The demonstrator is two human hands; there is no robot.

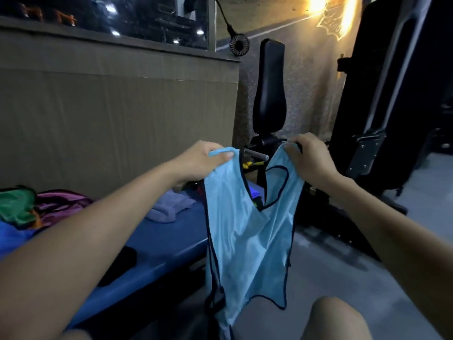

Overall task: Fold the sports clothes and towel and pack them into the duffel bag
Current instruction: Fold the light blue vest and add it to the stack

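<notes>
A light blue mesh vest (pixel 247 231) with dark trim hangs in front of me, held up by its two shoulder straps. My left hand (pixel 203 160) pinches the left strap and my right hand (pixel 308 158) grips the right strap. The vest's hem dangles near my knee (pixel 335 317). A lavender towel (pixel 171 204) lies crumpled on the blue bench (pixel 157 241). Green (pixel 14 204), purple (pixel 63 200) and blue (pixel 9 236) clothes are piled at the bench's left end. No duffel bag is clearly visible.
A brown cardboard wall (pixel 117 114) stands behind the bench. A black padded gym seat (pixel 269 89) and dark machine frame (pixel 382 119) stand ahead and to the right. A dark object (pixel 122 263) lies on the bench near my left arm. Grey floor (pixel 343 266) lies to the right.
</notes>
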